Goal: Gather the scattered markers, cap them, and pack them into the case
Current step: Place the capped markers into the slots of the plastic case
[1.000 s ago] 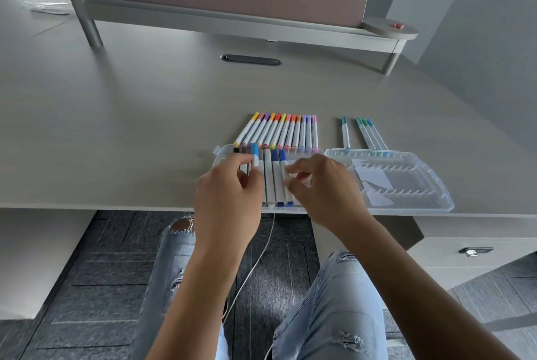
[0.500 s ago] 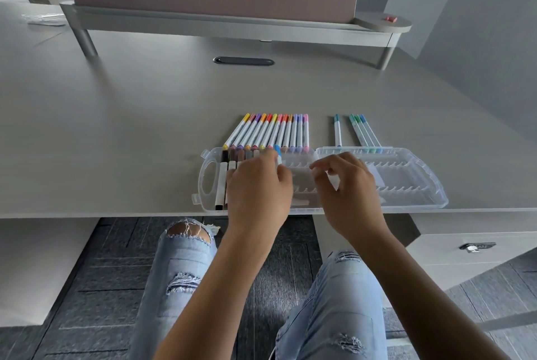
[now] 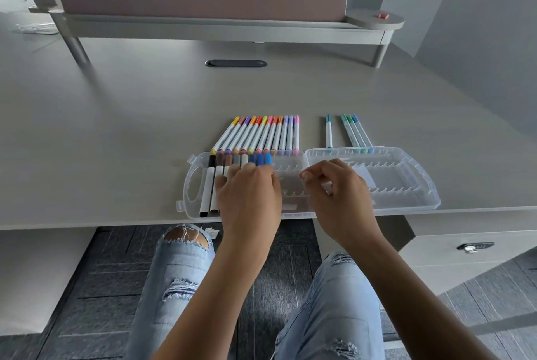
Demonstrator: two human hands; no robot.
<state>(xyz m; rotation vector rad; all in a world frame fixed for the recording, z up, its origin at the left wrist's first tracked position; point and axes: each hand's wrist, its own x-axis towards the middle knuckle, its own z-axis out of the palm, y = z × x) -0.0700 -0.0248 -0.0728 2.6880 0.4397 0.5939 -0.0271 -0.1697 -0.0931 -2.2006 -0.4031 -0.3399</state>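
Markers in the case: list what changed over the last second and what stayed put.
The left hand slid right along the packed markers and now rests flat on them, blue caps at its fingertips. The right hand drew right, off the markers, holding nothing visible. The case, the colored row and the four teal markers behind it stayed.

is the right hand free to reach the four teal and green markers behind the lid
Probably yes. The right hand hovers over the open case with loosely curled fingers that seem to hold nothing, and the four teal and green markers lie just beyond the lid's far rim on bare desk, with nothing between.
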